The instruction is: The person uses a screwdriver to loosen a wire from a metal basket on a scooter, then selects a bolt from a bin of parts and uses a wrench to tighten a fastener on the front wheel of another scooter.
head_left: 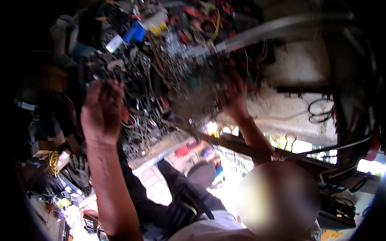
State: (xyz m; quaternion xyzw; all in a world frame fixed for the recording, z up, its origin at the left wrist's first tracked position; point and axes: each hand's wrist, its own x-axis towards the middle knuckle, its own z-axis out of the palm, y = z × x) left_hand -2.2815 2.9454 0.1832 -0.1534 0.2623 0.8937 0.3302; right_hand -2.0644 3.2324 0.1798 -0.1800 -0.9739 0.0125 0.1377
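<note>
A dense heap of tools and metal parts (pixel 140 80) spreads beneath both my hands, much of it blurred. Raised over its left edge is my left hand (pixel 102 110), its fingers smeared by motion; whether they hold anything is unclear. Farther right, my right hand (pixel 234 94) reaches onto a pile of small loose pieces (pixel 197 102), its fingers looking spread with nothing visible in them. Close to those fingers lies a dark green thing (pixel 194 82), too blurred to name. A long wrench-like tool (pixel 148 74) rests between the hands.
A blue item (pixel 134 32) and a small white box (pixel 114 43) lie at the back. One long pale bar (pixel 257 32) crosses the upper right. At left are a dark glove (pixel 78 170) and yellow cord (pixel 53 162). Black coiled cable (pixel 321 110) hangs at right.
</note>
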